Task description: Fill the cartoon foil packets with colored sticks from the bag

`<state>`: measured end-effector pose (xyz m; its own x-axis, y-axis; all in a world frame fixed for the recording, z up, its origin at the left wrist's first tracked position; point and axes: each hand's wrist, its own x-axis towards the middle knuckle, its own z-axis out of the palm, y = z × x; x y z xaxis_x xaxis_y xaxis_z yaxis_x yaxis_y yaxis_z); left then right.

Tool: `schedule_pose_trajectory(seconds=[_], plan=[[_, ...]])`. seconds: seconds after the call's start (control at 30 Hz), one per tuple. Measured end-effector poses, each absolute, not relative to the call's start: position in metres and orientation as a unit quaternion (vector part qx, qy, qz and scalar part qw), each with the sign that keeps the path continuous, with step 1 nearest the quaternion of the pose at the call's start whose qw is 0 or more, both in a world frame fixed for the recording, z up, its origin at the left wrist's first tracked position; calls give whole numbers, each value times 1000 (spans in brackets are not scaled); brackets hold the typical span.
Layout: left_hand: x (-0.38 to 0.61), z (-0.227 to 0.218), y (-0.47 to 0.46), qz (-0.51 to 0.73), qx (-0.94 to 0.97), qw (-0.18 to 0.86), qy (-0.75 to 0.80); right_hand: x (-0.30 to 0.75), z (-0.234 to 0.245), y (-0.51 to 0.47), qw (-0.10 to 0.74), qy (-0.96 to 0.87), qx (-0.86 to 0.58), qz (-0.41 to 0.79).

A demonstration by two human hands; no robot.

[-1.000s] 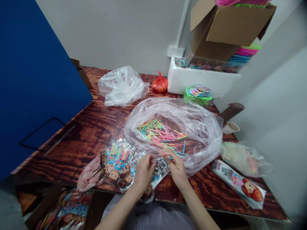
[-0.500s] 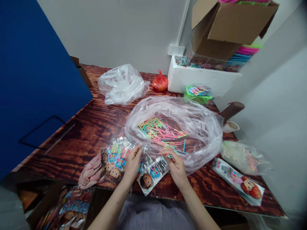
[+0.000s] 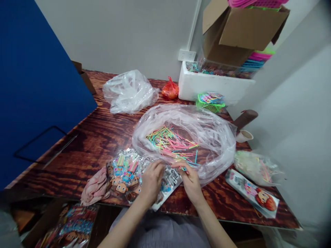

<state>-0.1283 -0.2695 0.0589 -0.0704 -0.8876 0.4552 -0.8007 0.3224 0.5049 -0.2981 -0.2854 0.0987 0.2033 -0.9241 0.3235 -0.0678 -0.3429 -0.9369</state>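
Note:
My right hand (image 3: 190, 181) is closed around a small bundle of thin coloured sticks (image 3: 183, 168), whose ends show between the fingers. My left hand (image 3: 153, 179) is curled over a printed clear packet (image 3: 169, 191) at the table's front edge. Its fingertips point toward the right hand, and what they pinch, if anything, is hidden. To its left lies a pile of printed packets (image 3: 126, 177) with cartoon faces, some with coloured sticks inside. Just beyond both hands, a large clear plastic bag (image 3: 219, 137) lies spread open with many loose pink, green, yellow and blue sticks (image 3: 170, 141) in it.
A pink cloth (image 3: 95, 187) lies at the front left. On the right are a long printed packet (image 3: 252, 194), a bag of sticks (image 3: 258, 168) and a paper cup (image 3: 244, 136). Behind stand a green basket (image 3: 210, 106), a red bag (image 3: 170, 90) and a white foam box (image 3: 214, 84).
My left hand has moved right, from beside the single packet to over it, nearer my right hand. The right hand keeps its bundle of sticks. The view has shifted slightly.

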Motion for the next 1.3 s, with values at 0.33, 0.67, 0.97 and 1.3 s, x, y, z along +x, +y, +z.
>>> schedule_pose_trajectory(seconds=[0.33, 0.67, 0.97, 1.3], plan=[[-119, 55, -280, -64, 625, 301, -718, -299, 95, -288, 432, 387, -641, -502], [-115, 81, -287, -261, 637, 482, -542, -302, 91, -289, 437, 387, -642, -497], [-99, 88, -299, -548, 567, 562, -249, -298, 90, -290, 436, 395, -641, -492], [-100, 107, -254, -657, 478, 583, -10, -298, 89, -290, 431, 405, -637, -494]])
